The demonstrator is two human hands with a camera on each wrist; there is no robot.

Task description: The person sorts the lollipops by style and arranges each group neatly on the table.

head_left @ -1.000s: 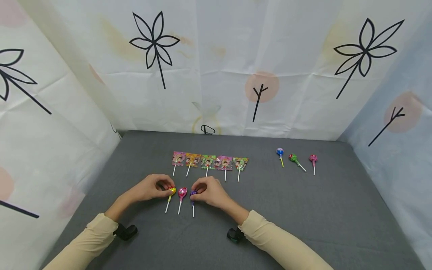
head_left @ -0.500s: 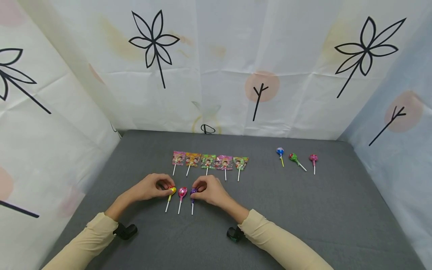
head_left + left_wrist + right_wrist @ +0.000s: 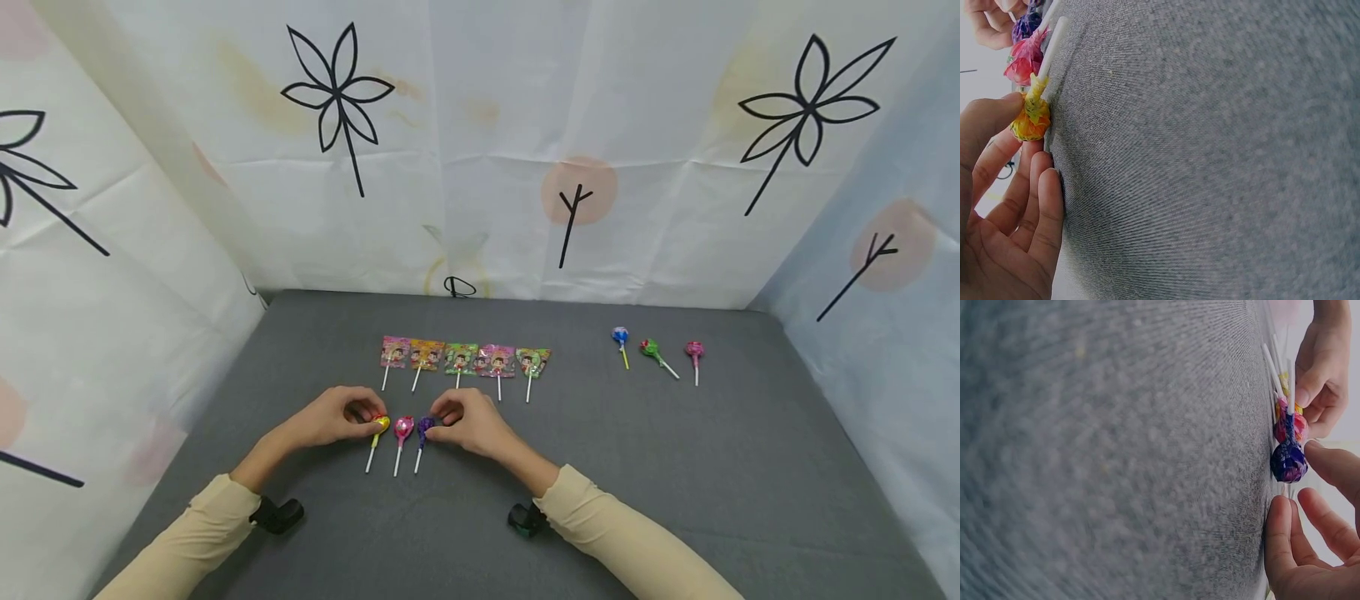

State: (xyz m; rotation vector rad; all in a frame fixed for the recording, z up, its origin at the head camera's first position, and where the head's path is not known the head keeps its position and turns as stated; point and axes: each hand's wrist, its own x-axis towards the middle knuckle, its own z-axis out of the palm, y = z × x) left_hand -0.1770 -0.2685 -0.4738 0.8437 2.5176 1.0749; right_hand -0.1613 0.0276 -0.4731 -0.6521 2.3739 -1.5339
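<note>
My left hand [image 3: 341,414] pinches a yellow lollipop [image 3: 1032,120] by its wrapped head, thumb on one side and fingertips on the other. Beside it on the cloth lies a pink lollipop [image 3: 404,427], untouched. A purple lollipop [image 3: 1289,462] is third in this short row, its stick toward me. Around its head my right hand [image 3: 471,423] is spread, thumb tip close at one side. In the right wrist view a gap shows between the fingertips and the purple wrapper.
Behind the hands runs a row of several flat-wrapped lollipops [image 3: 460,358]. At the back right lie a blue lollipop [image 3: 620,335], a green lollipop [image 3: 650,349] and another pink lollipop [image 3: 694,349]. Patterned curtains [image 3: 480,150] stand around the grey table [image 3: 675,483].
The purple lollipop has shifted slightly left, toward the pink one, and its stick now slants. My right fingers have loosened from its head. The left hand has kept its place on the yellow lollipop.
</note>
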